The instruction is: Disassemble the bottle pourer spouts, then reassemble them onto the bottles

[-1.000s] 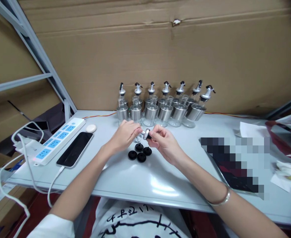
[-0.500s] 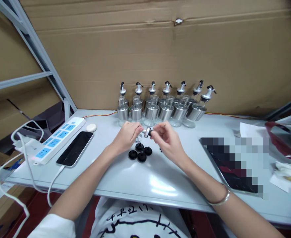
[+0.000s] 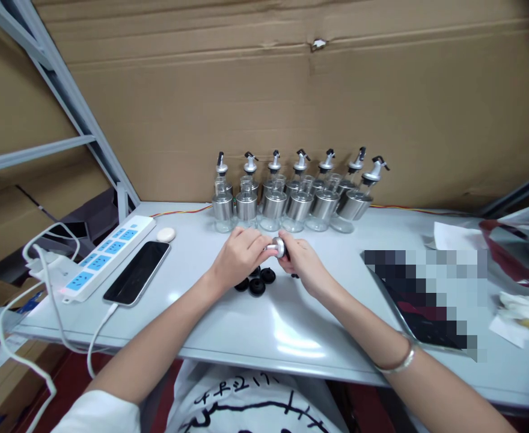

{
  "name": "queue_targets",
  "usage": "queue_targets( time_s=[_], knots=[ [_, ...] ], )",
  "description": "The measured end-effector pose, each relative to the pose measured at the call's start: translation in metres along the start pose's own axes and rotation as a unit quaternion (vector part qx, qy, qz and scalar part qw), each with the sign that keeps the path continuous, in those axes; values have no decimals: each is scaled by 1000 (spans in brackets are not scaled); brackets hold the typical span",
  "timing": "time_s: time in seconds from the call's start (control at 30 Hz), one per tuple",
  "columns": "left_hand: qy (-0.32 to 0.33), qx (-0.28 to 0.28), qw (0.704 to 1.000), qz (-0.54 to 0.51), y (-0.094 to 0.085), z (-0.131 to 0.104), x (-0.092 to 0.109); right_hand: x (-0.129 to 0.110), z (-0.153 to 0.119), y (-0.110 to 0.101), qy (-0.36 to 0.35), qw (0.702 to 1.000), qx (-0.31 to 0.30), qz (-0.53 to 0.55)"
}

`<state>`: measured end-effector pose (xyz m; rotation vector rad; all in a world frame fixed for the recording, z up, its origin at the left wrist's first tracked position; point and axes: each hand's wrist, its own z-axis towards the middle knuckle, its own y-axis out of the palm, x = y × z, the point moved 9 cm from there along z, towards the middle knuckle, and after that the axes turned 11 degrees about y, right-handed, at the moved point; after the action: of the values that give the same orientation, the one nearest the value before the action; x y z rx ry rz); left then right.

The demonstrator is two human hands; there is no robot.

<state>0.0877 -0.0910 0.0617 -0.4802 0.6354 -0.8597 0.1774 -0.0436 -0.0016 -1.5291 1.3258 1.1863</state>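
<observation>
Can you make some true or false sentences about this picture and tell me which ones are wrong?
1. The left hand and right hand are both holding the silver piece. True.
2. The phone lies on top of the power strip. False: it lies beside it, on the table.
3. There is a bracelet on the right arm. True.
4. Every bottle has a spout on top. False: the front-left bottle has a bare glass neck.
5. The round black parts are inside a box. False: they lie on the table.

Black characters (image 3: 222, 390) ran across the front of the white shirt (image 3: 255, 396), too unclear to be made out; no other lettering in view could be read.
</observation>
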Motion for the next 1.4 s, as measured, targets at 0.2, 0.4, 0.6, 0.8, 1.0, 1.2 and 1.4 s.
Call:
queue_targets(
  time_s=[0.2, 0.4, 0.6, 0.8, 1.0, 1.2, 1.4],
  knots=[
    [-62, -92, 988, -109, 10, -4, -23, 8, -6, 18, 70, 982, -76, 160],
    [-146, -130, 950, -242, 16, -9, -45, 13, -9, 35, 96, 942, -135, 292],
    [-176, -142, 930, -288, 13, -9, -50, 7, -9, 32, 39, 974, -120, 188],
    [-192, -154, 919, -308, 11, -12, -54, -10, -10, 23, -70, 995, -74, 4],
    [-198, -155, 918, -307, 11, -13, -55, -40, -26, 18, -241, 937, 25, -250],
    [-380, -18, 894, -236, -18, -59, -125, -74, -54, -13, -402, 821, 165, -370],
    [-357, -149, 901, -194, 26, -78, -110, -69, -32, -24, -369, 830, 146, -391]
  ],
)
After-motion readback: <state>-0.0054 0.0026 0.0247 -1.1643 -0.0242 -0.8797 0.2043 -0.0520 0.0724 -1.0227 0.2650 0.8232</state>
